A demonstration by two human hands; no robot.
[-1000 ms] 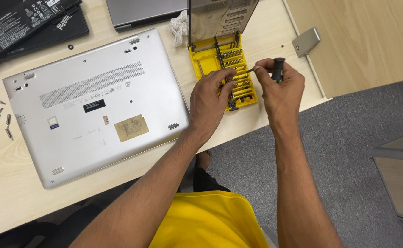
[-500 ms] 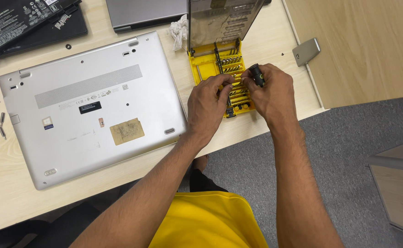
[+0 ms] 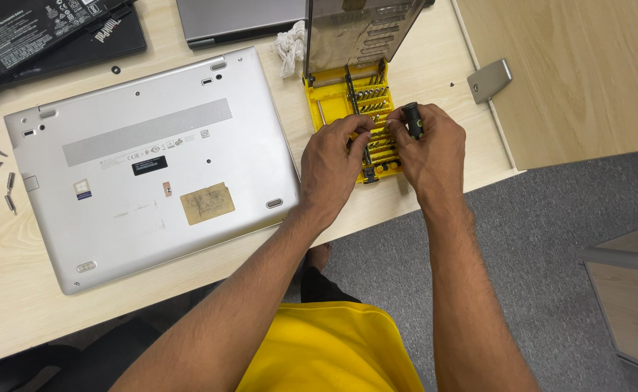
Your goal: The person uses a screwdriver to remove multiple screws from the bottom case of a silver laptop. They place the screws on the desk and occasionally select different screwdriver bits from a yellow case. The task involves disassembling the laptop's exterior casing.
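Right hand point(image 3: 435, 149) clamps a black screwdriver handle point(image 3: 412, 120) upright; left hand point(image 3: 333, 163) pinches at bits in the yellow plastic bit case point(image 3: 333, 91). Hands close together over it. Silver laptop point(image 3: 152, 160) lies bottom-up beside.

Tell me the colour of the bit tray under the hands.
Yellow bit tray, seen in the head view.

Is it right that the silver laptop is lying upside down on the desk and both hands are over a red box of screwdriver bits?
Not quite. The box is yellow, not red, as the head view shows. The silver laptop does lie upside down on the desk, and the left hand and right hand are over the box.
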